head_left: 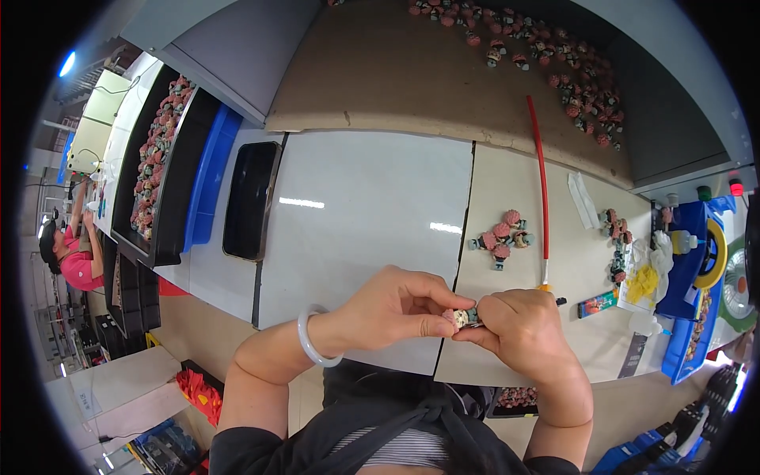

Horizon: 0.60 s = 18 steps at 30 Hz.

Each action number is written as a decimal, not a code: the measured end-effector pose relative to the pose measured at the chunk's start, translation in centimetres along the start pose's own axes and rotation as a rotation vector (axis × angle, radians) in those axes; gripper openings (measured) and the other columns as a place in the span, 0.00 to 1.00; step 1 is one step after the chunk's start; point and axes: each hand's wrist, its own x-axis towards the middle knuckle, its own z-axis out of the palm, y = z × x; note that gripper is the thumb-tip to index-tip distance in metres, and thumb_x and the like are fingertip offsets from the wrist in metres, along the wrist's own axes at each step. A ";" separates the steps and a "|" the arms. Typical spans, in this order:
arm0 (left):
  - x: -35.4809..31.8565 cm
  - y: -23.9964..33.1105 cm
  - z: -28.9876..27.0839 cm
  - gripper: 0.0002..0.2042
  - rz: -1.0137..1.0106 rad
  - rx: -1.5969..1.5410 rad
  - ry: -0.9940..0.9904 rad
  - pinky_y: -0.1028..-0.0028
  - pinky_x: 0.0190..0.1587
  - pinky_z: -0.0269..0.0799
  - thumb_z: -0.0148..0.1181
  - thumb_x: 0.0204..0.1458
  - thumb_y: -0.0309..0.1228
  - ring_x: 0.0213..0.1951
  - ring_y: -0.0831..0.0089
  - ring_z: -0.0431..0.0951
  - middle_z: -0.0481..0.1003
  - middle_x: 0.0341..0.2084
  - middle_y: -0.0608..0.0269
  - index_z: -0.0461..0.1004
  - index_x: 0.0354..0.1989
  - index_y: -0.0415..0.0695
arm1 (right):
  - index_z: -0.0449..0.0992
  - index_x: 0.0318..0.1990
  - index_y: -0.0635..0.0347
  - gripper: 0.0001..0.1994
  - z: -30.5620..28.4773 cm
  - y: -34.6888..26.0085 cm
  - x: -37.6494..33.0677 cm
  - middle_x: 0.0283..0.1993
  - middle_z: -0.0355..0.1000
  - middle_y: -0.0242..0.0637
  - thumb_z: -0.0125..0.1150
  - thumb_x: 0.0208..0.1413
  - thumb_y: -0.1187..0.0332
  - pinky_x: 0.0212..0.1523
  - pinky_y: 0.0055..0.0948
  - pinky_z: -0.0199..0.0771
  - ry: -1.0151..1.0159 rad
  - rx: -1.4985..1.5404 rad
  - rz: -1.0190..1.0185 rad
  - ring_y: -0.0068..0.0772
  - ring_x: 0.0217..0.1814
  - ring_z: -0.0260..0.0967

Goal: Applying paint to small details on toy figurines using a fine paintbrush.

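Small pink-headed toy figurine [461, 317] pinched between both hands above near edge of counter [364, 206].
Left hand [396, 305] grips pink head end with thumb and fingers; right hand [518, 324] clenched around body end.
Figurine's long axis runs left-right, hand to hand.
Beyond right hand: cluster of same pink-headed figurines [503, 233], well apart.
Long red rod [541, 182] farther out, right of cluster.

I get bright, even overhead light with soft, faint shadows. Two glare streaks sit on the white table [356, 206]. Fisheye bends the table edges (worst near the rim), and black vignette fills the corners. The centre is sharp; the outer parts look smeared.
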 end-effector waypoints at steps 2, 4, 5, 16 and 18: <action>0.1 0.1 0.0 0.15 -0.006 -0.022 -0.009 0.78 0.39 0.70 0.58 0.46 0.23 0.32 0.78 0.72 0.70 0.30 0.61 0.70 0.44 0.35 | 0.62 0.16 0.58 0.20 -0.1 0.1 -0.1 0.12 0.58 0.34 0.63 0.36 0.53 0.14 0.31 0.57 0.013 0.023 -0.008 0.38 0.13 0.58; 0.0 0.4 0.1 0.15 -0.008 -0.041 -0.009 0.77 0.40 0.70 0.56 0.49 0.25 0.32 0.77 0.72 0.70 0.31 0.61 0.69 0.45 0.35 | 0.63 0.18 0.60 0.19 -0.4 0.5 -0.2 0.13 0.59 0.35 0.61 0.42 0.53 0.15 0.31 0.57 0.079 0.135 0.016 0.38 0.14 0.59; -0.2 0.5 0.2 0.14 0.003 -0.054 0.007 0.76 0.40 0.70 0.53 0.51 0.29 0.32 0.78 0.71 0.69 0.32 0.61 0.67 0.45 0.35 | 0.63 0.18 0.60 0.19 -0.6 0.5 -0.2 0.13 0.59 0.35 0.61 0.42 0.53 0.15 0.31 0.57 0.078 0.137 0.010 0.38 0.14 0.59; 0.0 0.1 -0.1 0.11 0.094 -0.111 -0.074 0.80 0.34 0.64 0.42 0.58 0.37 0.31 0.83 0.62 0.62 0.27 0.68 0.63 0.40 0.42 | 0.67 0.25 0.59 0.10 -0.5 -0.5 0.2 0.17 0.61 0.34 0.59 0.45 0.63 0.18 0.32 0.58 0.105 0.042 -0.003 0.37 0.17 0.60; 0.1 0.0 -0.1 0.11 0.065 -0.086 -0.105 0.82 0.33 0.63 0.41 0.58 0.37 0.30 0.84 0.62 0.62 0.28 0.69 0.63 0.40 0.43 | 0.67 0.23 0.58 0.12 -0.5 -0.6 0.2 0.16 0.61 0.33 0.61 0.42 0.62 0.17 0.32 0.57 0.092 0.018 0.000 0.36 0.17 0.59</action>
